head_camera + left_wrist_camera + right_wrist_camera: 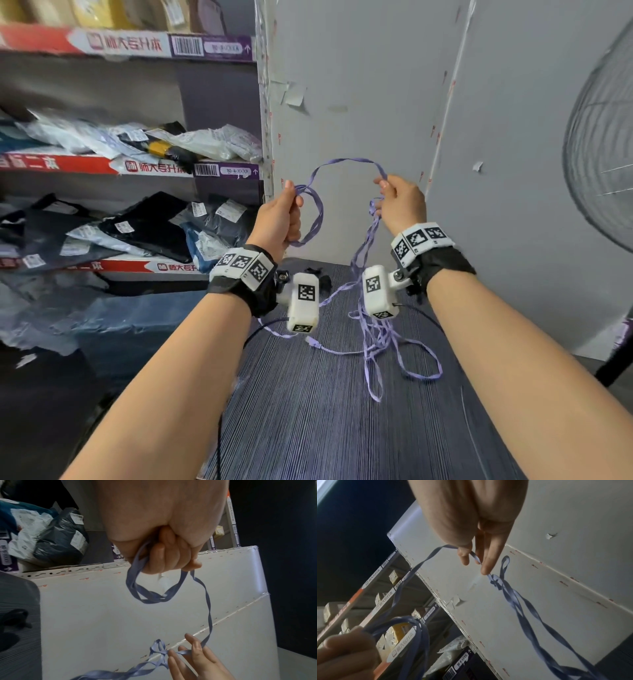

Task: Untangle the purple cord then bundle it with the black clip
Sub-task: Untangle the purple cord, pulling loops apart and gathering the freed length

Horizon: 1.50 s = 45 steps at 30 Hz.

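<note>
A flat purple cord (pixel 346 161) arcs in the air between both raised hands. My left hand (pixel 286 214) grips a few gathered loops of the cord (pixel 150 595) in a curled fist. My right hand (pixel 397 200) pinches the cord (pixel 475 556) between thumb and fingers, just above a small knot (pixel 495 582). From there twisted strands hang down to a loose tangle (pixel 387 339) on the dark striped table (pixel 308 411). The black clip (pixel 320 275) lies on the table's far edge, partly hidden behind the left wrist camera.
Shelves (pixel 130 164) with bagged parcels stand to the left. A white panel wall (pixel 359 102) rises right behind the table. A fan grille (pixel 599 164) is at the right edge. The cord's plug end (pixel 310 341) lies on the table.
</note>
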{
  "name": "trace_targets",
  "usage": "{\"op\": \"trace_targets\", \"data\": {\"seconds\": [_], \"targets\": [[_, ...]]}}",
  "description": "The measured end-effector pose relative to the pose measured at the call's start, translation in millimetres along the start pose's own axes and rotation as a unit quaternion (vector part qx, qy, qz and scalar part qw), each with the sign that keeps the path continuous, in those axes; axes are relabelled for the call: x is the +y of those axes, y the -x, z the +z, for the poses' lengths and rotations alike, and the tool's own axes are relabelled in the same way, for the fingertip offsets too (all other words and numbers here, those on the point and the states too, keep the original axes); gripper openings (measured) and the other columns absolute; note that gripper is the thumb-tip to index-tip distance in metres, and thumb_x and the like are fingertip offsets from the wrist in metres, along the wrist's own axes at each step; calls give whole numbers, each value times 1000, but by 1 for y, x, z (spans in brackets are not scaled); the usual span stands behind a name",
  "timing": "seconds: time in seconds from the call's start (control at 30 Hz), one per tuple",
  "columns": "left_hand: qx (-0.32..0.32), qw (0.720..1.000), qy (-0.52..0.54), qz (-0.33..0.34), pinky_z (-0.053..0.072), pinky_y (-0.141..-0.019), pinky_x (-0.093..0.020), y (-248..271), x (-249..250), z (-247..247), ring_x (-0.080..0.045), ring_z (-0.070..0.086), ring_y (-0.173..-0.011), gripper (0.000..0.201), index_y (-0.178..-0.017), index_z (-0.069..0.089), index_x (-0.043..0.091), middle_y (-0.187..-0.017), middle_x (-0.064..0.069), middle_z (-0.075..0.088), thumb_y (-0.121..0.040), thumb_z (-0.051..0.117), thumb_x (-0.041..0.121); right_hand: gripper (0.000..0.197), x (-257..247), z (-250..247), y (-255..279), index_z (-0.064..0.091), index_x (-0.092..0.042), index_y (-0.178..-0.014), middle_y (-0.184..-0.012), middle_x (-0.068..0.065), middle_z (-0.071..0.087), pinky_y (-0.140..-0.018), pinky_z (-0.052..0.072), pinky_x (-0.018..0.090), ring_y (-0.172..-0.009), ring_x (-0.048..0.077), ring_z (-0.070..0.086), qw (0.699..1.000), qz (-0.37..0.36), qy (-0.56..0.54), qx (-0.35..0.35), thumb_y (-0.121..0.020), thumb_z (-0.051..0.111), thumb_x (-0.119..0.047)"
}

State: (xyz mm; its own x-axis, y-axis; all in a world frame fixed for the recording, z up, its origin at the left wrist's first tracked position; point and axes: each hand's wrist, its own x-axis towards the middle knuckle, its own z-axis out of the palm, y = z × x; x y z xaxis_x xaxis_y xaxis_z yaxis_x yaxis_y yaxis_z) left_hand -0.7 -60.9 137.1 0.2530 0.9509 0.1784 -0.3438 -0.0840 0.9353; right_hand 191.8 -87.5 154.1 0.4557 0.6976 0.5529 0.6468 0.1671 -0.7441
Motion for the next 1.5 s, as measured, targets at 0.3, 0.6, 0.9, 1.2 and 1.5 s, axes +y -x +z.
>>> {"op": "trace_targets", "data": {"seconds": [0.3,0.6,0.9,1.2,1.5], "targets": [[-9,998,-7,64,19,-35,-16,14,80,22,-7,16,-34,44,-64,44,20,-40,12,23,-99,35,45,26,-91,-34,-16,63,-13,-106,-77,6,59,-36,43,17,-33,4,51,996,-20,-88,28,-99,40,-20],[-2,992,18,126,17,-36,-15,30,146,40,-8,15,-35,46,-63,44,19,-41,9,23,-98,37,46,26,-142,-45,-12,65,-10,-101,-76,6,64,-63,56,34,-53,20,60,988,-52,-139,34,-98,42,-20],[4,988,37,148,18,-36,-17,47,162,36,-9,16,-36,47,-61,34,20,-41,9,24,-98,35,49,29,-147,-46,-4,59,-16,-92,-77,-2,64,-65,53,33,-67,23,64,988,-94,-91,85,-100,34,-27],[9,993,13,120,15,-40,-19,36,110,28,-8,16,-36,46,-62,27,22,-41,10,21,-98,30,51,26,-117,-34,17,59,-16,-83,-66,2,66,-45,43,22,-48,15,53,985,-68,-159,-4,-98,43,-29],[-32,990,-69,119,22,-45,-21,30,50,3,-8,23,-43,38,-66,29,23,-49,11,26,-97,51,29,24,-84,-16,35,56,-12,-80,-72,8,65,-52,54,21,-62,18,62,957,13,-279,-83,-96,50,-28]]}}
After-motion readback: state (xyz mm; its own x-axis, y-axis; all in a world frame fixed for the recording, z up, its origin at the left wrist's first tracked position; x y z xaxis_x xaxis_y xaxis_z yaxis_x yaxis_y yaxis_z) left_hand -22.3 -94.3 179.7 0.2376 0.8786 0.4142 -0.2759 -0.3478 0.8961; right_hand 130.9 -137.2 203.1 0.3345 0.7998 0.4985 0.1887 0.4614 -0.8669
